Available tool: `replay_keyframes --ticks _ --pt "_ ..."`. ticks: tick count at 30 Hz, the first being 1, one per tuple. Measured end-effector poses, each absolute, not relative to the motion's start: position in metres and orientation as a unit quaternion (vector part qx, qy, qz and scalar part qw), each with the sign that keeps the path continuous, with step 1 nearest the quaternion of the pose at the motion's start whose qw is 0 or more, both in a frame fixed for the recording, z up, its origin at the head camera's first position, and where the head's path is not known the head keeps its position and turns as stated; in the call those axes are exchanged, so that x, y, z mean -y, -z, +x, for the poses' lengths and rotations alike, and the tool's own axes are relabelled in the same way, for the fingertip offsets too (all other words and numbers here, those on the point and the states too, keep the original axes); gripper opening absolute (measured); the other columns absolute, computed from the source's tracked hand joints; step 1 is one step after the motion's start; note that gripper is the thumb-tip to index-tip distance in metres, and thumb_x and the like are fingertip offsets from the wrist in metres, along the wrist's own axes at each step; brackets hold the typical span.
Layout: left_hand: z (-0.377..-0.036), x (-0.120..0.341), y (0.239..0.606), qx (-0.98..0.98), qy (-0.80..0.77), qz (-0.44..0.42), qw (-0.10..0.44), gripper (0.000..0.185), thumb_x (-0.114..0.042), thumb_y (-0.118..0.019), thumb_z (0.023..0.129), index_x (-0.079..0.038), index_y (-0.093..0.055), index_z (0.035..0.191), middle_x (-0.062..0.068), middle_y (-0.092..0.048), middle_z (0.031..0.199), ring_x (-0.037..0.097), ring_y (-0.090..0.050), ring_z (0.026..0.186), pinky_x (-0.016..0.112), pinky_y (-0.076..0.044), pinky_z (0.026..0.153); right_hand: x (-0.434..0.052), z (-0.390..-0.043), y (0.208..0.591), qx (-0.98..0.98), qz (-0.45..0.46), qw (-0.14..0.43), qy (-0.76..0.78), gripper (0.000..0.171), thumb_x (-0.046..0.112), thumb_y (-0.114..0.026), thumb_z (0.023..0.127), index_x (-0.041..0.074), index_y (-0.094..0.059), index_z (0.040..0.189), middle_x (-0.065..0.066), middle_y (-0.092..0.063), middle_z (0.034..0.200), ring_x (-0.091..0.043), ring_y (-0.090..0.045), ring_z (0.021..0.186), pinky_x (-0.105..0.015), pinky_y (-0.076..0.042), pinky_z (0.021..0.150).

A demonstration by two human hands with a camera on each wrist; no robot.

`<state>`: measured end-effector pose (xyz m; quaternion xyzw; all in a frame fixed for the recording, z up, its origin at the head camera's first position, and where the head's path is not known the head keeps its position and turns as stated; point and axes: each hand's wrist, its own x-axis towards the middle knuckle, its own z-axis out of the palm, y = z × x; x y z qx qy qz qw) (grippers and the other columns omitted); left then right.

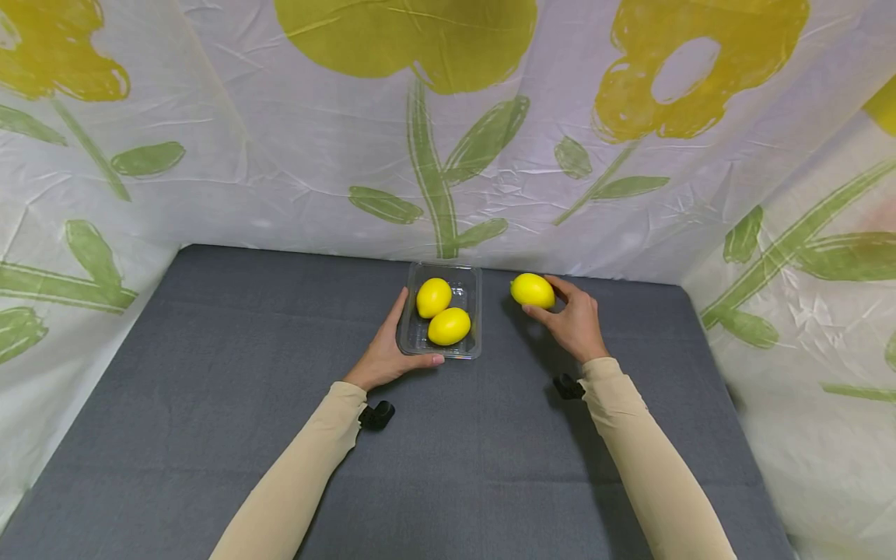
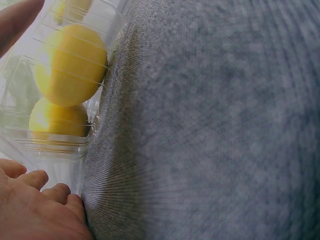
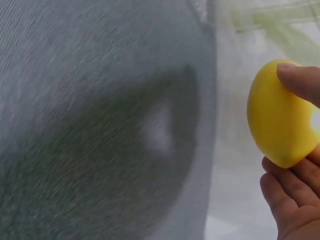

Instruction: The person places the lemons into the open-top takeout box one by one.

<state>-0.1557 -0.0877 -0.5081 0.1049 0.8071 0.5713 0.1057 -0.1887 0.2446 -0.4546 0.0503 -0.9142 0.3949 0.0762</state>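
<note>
A yellow lemon (image 1: 531, 290) is in my right hand (image 1: 578, 321), pinched between thumb and fingers above the table, to the right of a clear plastic container (image 1: 474, 311). In the right wrist view the thumb presses the upper side of the lemon (image 3: 274, 117) and the fingers support it from below. My left hand (image 1: 389, 355) rests against the container, thumb along its front edge and fingers along its left side. Inside the container lie two more lemons, one farther back (image 1: 433, 297) and one nearer the front (image 1: 449, 327).
Dark grey cloth covers the table (image 1: 294, 327). A white curtain (image 1: 294, 155) with yellow flowers hangs right behind the table's back edge and along both sides. Each wrist carries a small black camera, such as the left one (image 1: 377, 416).
</note>
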Motion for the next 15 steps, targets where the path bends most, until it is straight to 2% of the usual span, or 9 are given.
replay_keyframes --ticks 9,15 --pt "-0.155 0.088 0.509 -0.807 -0.572 0.103 0.107 0.133 -0.039 -0.092 0.074 -0.025 0.003 0.165 -0.001 0.000 0.170 0.024 -0.005 0.155 0.057 -0.015 0.122 -0.225 -0.187 0.436 0.902 0.076 0.096 -0.414 0.069 0.021 -0.088 0.083 -0.003 -0.058 0.140 -0.021 -0.061 0.137 -0.037 -0.058 0.127 -0.052 -0.044 0.108" --pt "-0.155 0.087 0.508 -0.810 -0.567 0.102 0.108 0.133 -0.039 -0.092 0.074 -0.026 0.004 0.165 -0.002 0.000 0.170 0.025 -0.006 0.155 0.056 -0.015 0.122 -0.209 -0.189 0.428 0.894 0.086 0.090 -0.430 0.067 0.020 -0.087 0.084 -0.003 -0.058 0.140 -0.020 -0.060 0.138 -0.035 -0.057 0.129 -0.049 -0.044 0.109"
